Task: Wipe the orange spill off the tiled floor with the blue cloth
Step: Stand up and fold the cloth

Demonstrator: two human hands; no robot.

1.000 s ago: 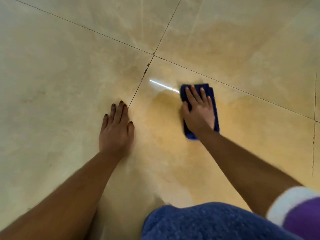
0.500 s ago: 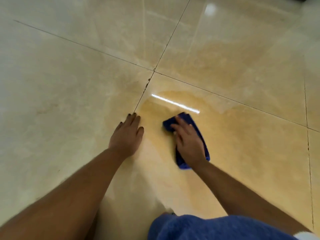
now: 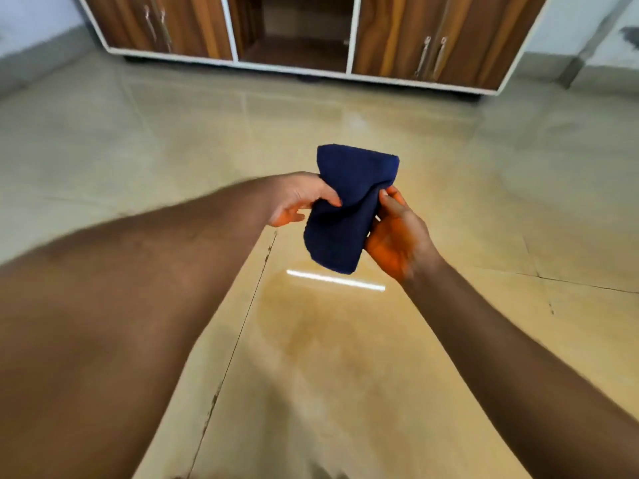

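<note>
Above the floor, at the middle of the view, the left hand [image 3: 297,198] and the right hand [image 3: 397,236] hold the folded blue cloth [image 3: 349,205] between them, each one pinching a side of it, so the cloth hangs in the air. Both palms are stained orange. Below them the orange spill [image 3: 311,323] lies on the tiled floor [image 3: 484,202] beside a grout line, and a wooden cabinet [image 3: 432,39] stands far behind.

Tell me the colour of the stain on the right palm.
Orange, smeared across the right hand beside the blue cloth; the head view shows it.
</note>
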